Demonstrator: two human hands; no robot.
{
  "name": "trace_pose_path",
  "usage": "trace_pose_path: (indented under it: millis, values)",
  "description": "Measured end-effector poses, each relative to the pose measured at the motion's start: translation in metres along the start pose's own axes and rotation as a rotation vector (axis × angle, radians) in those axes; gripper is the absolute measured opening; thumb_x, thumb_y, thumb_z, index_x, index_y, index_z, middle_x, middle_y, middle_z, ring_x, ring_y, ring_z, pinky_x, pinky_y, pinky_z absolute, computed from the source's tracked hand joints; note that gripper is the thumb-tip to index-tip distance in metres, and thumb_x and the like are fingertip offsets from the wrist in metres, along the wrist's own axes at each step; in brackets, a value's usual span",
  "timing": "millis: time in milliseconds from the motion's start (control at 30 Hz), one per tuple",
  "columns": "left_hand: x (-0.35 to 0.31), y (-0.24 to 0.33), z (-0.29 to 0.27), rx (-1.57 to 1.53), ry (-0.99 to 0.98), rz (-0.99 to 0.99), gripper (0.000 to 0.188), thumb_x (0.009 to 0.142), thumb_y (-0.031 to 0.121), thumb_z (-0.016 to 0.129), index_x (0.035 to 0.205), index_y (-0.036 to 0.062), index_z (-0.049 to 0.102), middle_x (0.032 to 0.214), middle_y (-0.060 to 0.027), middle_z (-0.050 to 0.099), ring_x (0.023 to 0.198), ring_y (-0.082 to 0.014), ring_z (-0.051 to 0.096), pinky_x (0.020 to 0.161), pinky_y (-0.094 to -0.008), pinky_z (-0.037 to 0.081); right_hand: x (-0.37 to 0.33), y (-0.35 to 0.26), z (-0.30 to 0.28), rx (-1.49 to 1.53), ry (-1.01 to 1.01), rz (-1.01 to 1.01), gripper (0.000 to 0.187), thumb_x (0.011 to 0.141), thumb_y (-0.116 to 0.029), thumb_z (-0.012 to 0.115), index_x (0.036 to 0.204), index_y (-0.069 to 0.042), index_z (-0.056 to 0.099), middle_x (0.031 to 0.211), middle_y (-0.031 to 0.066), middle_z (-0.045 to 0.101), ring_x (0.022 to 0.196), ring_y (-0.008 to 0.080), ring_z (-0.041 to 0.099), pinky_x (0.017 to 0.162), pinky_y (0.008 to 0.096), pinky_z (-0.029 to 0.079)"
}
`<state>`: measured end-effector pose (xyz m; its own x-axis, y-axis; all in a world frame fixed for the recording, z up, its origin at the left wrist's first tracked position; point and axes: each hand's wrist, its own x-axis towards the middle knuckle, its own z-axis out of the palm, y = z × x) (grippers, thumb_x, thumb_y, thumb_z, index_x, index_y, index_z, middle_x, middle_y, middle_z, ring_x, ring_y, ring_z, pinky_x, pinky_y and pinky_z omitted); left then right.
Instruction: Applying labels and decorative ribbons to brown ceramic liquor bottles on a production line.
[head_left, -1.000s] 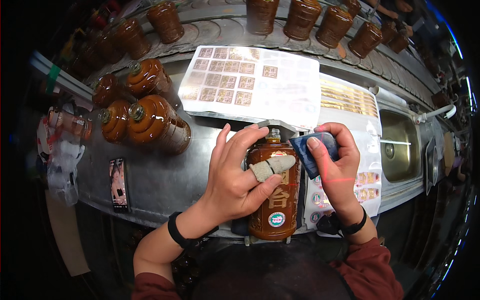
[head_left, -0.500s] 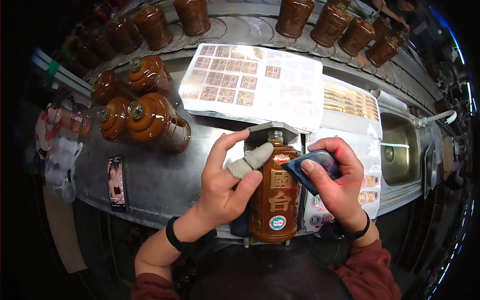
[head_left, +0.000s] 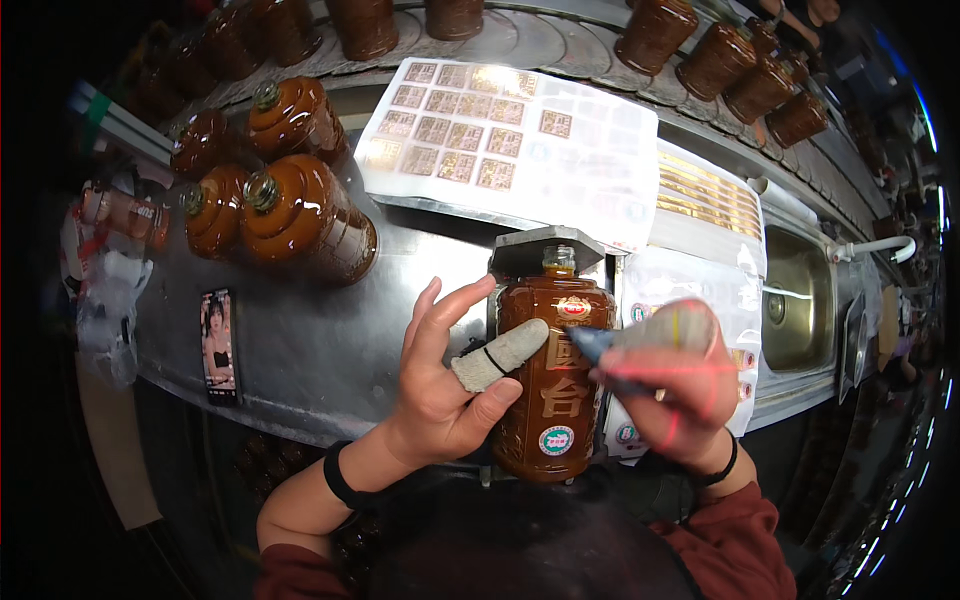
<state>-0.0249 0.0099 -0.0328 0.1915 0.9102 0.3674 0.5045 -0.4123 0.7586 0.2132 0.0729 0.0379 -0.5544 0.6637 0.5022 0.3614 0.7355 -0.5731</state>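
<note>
A brown glass bottle (head_left: pixel 530 400) with gold raised lettering lies in front of me, its uncapped neck pointing away. It bears a small red and gold label (head_left: pixel 573 308) near the shoulder and a round green and white label (head_left: pixel 556 440) lower down. My left hand (head_left: pixel 445 375) is open, fingers apart, a grey cloth sleeve (head_left: pixel 500 357) on one finger resting against the bottle's face. My right hand (head_left: pixel 680 390), partly smeared by motion, is closed on a flat dark blue scraper (head_left: pixel 588 343). Its pointed tip is at the bottle just below the red label.
A grey metal stop (head_left: pixel 548 247) stands behind the neck. Beyond are label sheets (head_left: pixel 600 180) and gold strips (head_left: pixel 700 205). More brown bottles (head_left: pixel 305 220) and a phone (head_left: pixel 219 345) are on the left; a sink (head_left: pixel 795 300) is at right. Bottles line the far conveyor (head_left: pixel 520 45).
My right hand has turned, bringing the scraper's tip to the bottle just below the red label. My left hand stays at the bottle's left side. The whole view has shifted slightly.
</note>
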Motion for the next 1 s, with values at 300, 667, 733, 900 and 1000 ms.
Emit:
trace_pose_path:
  millis: [300, 667, 733, 900, 1000]
  values:
    - [-0.011, 0.009, 0.008, -0.263, 0.189, -0.159, 0.042, 0.095, 0.033, 0.061, 0.124, 0.0041, 0.072, 0.141, -0.0267, 0.050, 0.128, -0.0396, 0.051, 0.116, -0.0561, 0.026, 0.009, -0.013, -0.004, -0.108, -0.083, -0.076, 0.040, 0.059, 0.001, 0.075, 0.098, -0.008, 0.077, 0.088, 0.0043, 0.070, 0.077, 0.0221, 0.060, 0.068, 0.0364, 0.047]
    - [-0.019, 0.003, 0.005, -0.200, 0.168, -0.096, 0.042, 0.096, 0.032, 0.061, 0.125, 0.0039, 0.071, 0.144, -0.0280, 0.047, 0.129, -0.0388, 0.051, 0.116, -0.0554, 0.025, 0.007, -0.020, 0.006, -0.069, -0.133, -0.125, 0.035, 0.061, -0.009, 0.078, 0.096, -0.009, 0.079, 0.094, 0.0022, 0.069, 0.080, 0.0216, 0.058, 0.067, 0.0341, 0.045]
    - [-0.016, 0.004, 0.006, -0.208, 0.164, -0.090, 0.042, 0.096, 0.032, 0.061, 0.125, 0.0040, 0.071, 0.144, -0.0280, 0.047, 0.130, -0.0389, 0.050, 0.116, -0.0558, 0.025, 0.007, -0.015, 0.008, -0.121, -0.115, -0.134, 0.036, 0.060, -0.009, 0.078, 0.095, -0.010, 0.079, 0.092, 0.0018, 0.069, 0.079, 0.0218, 0.058, 0.067, 0.0343, 0.045]
    - [-0.016, 0.002, 0.006, -0.205, 0.152, -0.114, 0.042, 0.096, 0.034, 0.061, 0.126, 0.0051, 0.071, 0.143, -0.0285, 0.047, 0.133, -0.0400, 0.048, 0.117, -0.0575, 0.024, -0.006, -0.018, -0.001, 0.035, -0.174, -0.142, 0.038, 0.059, -0.006, 0.078, 0.097, -0.010, 0.078, 0.092, 0.0012, 0.070, 0.077, 0.0218, 0.058, 0.067, 0.0347, 0.045]
    - [-0.013, 0.009, 0.007, -0.239, 0.149, -0.135, 0.043, 0.096, 0.035, 0.062, 0.126, 0.0055, 0.071, 0.144, -0.0282, 0.047, 0.133, -0.0401, 0.048, 0.117, -0.0576, 0.024, -0.001, -0.012, -0.005, 0.002, -0.103, -0.041, 0.038, 0.064, 0.003, 0.075, 0.101, -0.007, 0.075, 0.087, 0.0036, 0.072, 0.074, 0.0203, 0.063, 0.068, 0.0336, 0.047]
